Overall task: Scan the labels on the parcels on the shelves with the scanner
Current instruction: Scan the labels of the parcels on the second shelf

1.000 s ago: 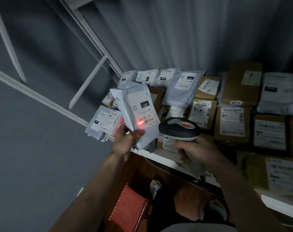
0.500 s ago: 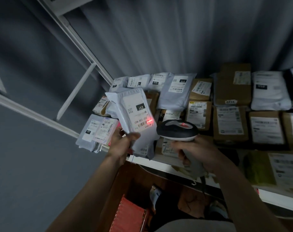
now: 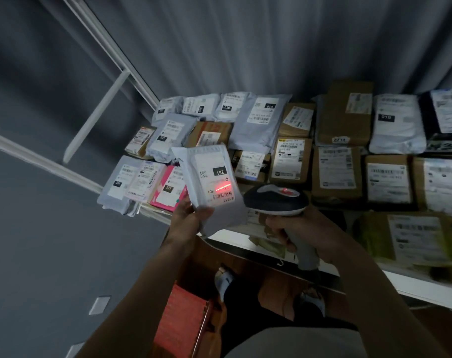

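Observation:
My left hand [image 3: 190,218] grips the lower edge of a grey poly-mailer parcel [image 3: 206,177] marked 231, held up above the shelf's front edge. Its white label faces me, and a red scan line glows across the barcode at its lower right. My right hand [image 3: 294,226] grips the handle of a black and white barcode scanner [image 3: 275,200], whose head sits just right of the parcel and points at its label. The white shelf [image 3: 421,288] behind is packed with labelled parcels.
Grey mailers [image 3: 257,122] and a pink parcel [image 3: 168,189] lie at the shelf's left, brown cardboard boxes [image 3: 335,171] to the right. White shelf posts [image 3: 111,45] slant at upper left. A grey curtain hangs behind. A red box [image 3: 178,321] stands on the floor by my feet.
The held parcel has tilted and sunk lower over the shelf's front edge, uncovering the pink parcel. The red scan light now lies as a line across the barcode. The view shifted right.

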